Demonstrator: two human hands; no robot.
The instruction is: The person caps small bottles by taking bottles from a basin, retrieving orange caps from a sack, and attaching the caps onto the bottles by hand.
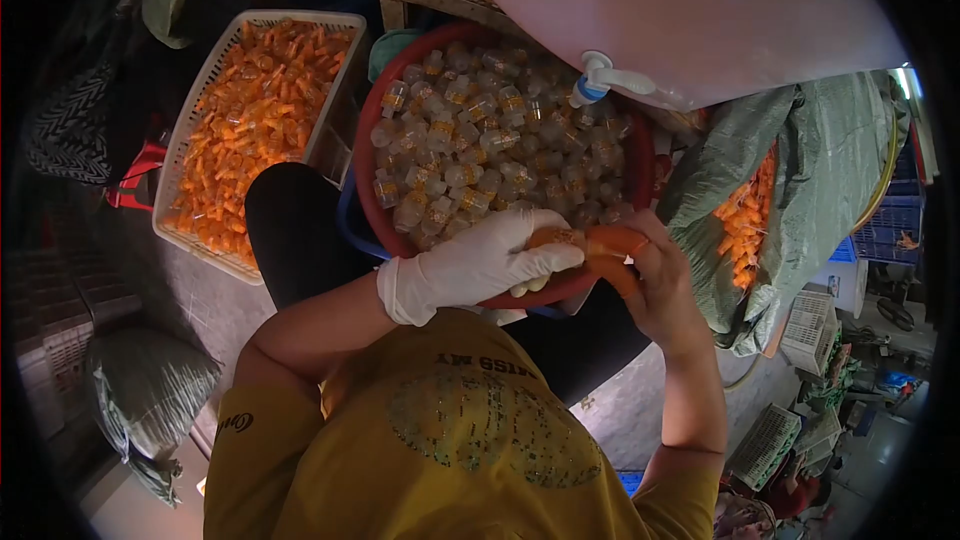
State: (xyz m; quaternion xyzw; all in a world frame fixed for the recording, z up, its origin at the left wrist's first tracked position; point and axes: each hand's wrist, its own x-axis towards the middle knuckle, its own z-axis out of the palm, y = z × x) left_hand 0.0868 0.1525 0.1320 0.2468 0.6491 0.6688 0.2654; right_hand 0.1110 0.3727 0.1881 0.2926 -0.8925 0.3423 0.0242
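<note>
My left hand (490, 258), in a white glove, is closed around a small orange container (556, 237) with printing on its side. My bare right hand (662, 280) closes in from the right and meets the container's end. Two orange shapes (612, 240) run along its thumb and forefinger; I cannot tell whether they are finger covers or parts of what it pinches. Both hands are over the near rim of a red tub (368, 155). Inside it lie many small clear plastic containers (465, 175) with orange print.
To the left stands a white basket (180, 155) heaped with orange pieces (265, 100). A green sack (830, 160) at right holds more orange pieces (745, 215). A large pale tank with a tap (610, 80) overhangs the tub. A tied bag (150, 385) sits at lower left.
</note>
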